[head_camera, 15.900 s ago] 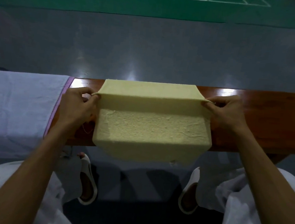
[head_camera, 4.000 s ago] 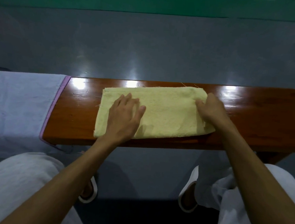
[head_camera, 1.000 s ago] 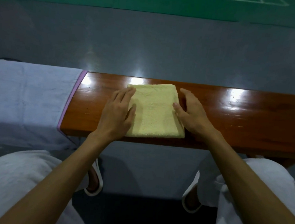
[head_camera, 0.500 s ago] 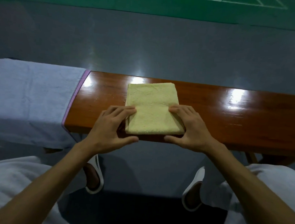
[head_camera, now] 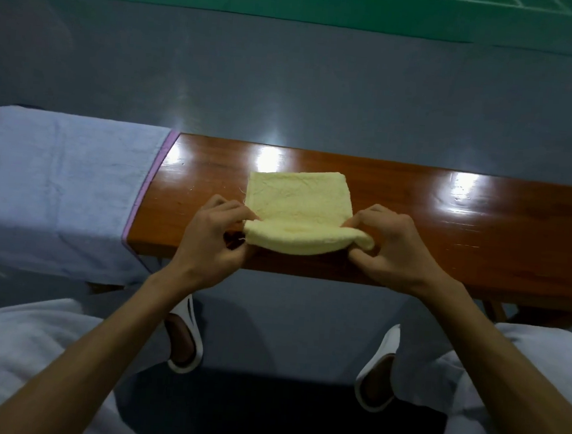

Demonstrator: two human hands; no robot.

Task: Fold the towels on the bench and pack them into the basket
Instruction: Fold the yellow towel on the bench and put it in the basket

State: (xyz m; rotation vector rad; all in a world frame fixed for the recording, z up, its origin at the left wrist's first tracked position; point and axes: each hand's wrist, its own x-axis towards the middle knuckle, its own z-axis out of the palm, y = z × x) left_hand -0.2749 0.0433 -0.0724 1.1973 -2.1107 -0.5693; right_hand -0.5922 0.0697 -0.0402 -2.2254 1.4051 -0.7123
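Observation:
A folded yellow towel lies in the middle of the glossy wooden bench. Its near edge is lifted off the wood and curls up and away from me. My left hand pinches the near left corner of the towel. My right hand pinches the near right corner. The far half of the towel lies flat on the bench. No basket is in view.
A pale blue towel with a pink hem drapes over the bench's left end. Grey floor and a green court lie beyond the bench. My knees in white clothes and white slippers are below the near edge.
Half a second ago both hands rested at the towel's near corners with the towel flat. Now they have pinched those corners and raised the near edge off the bench.

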